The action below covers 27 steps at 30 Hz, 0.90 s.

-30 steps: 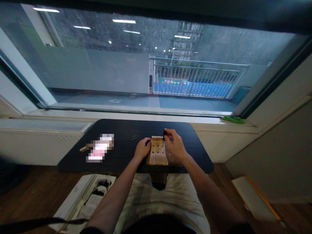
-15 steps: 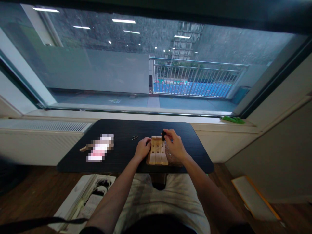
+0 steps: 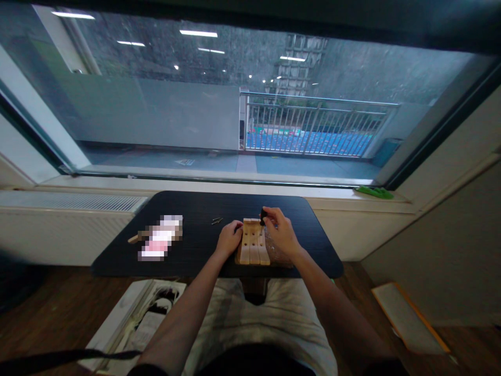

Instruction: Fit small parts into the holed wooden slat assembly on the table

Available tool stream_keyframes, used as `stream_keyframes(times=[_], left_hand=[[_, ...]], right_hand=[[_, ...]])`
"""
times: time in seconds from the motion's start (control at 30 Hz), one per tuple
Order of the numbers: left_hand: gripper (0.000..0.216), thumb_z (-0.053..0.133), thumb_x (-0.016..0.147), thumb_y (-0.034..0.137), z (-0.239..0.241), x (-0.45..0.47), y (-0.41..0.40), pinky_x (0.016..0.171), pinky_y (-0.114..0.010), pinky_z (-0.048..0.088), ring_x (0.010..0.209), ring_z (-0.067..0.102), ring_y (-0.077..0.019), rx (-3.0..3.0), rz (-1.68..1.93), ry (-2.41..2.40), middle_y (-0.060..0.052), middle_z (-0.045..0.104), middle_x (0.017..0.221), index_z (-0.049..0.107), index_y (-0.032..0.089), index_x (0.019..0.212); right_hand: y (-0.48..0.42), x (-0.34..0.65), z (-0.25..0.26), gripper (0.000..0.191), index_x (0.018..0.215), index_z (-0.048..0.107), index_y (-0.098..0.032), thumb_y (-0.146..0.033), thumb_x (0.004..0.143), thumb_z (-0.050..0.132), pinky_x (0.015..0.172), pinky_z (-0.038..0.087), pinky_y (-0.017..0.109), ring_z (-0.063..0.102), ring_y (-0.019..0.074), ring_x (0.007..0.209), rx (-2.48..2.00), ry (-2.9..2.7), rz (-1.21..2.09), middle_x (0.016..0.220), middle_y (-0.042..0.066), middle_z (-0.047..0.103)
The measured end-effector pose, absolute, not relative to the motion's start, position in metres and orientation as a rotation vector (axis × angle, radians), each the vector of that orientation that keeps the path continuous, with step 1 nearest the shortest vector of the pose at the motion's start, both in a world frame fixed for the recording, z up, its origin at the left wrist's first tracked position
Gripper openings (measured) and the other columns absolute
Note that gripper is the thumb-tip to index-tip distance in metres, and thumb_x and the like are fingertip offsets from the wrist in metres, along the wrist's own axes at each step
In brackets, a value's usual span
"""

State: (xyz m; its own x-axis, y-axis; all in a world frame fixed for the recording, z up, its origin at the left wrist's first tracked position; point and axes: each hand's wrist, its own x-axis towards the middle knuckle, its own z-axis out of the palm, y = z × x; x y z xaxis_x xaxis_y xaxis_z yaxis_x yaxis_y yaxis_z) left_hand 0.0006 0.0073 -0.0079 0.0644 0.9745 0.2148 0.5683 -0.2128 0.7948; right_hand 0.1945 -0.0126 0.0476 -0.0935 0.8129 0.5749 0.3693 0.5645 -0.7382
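A light wooden piece of joined slats (image 3: 250, 253), with rows of dark holes, lies on the black table in front of me. My left hand (image 3: 229, 239) grips its left edge, fingers curled against the side. Between the fingertips of my right hand (image 3: 281, 230) is a screwdriver with a short black handle (image 3: 262, 215), held upright. Its shaft points down at the upper right part of the wood; whether a screw sits under the tip cannot be made out. Beneath and right of the wood is a brownish, shiny wrapped thing (image 3: 278, 256), partly hidden by my right hand.
Several small screws (image 3: 216, 221) lie on the table (image 3: 195, 250) left of my hands. Farther left is a blurred-out pale item (image 3: 161, 239) by a wooden stick (image 3: 133, 239). An open white box (image 3: 121, 318) stands below the table's left front edge. A window rises behind.
Almost nothing differs. Both hands, the screwdriver and the wooden piece keep the same places.
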Motion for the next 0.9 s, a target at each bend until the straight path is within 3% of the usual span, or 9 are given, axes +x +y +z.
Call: stream_keyframes(times=[0.9], left_hand=[[0.022,0.05,0.089,0.018,0.0002,0.0023,0.0022,0.089,-0.034,0.053,0.097,0.07,-0.0237,1.829,1.012,1.568,-0.008,0.077,0.1,0.071,0.02,0.095]], right_hand=[[-0.0153,0.1936,0.0488,0.027,0.115,0.064,-0.022,-0.027,0.089,0.056,0.071,0.058,0.034,0.069,0.0201,0.081,-1.062,-1.683,0.442,0.094,0.006,0.072]])
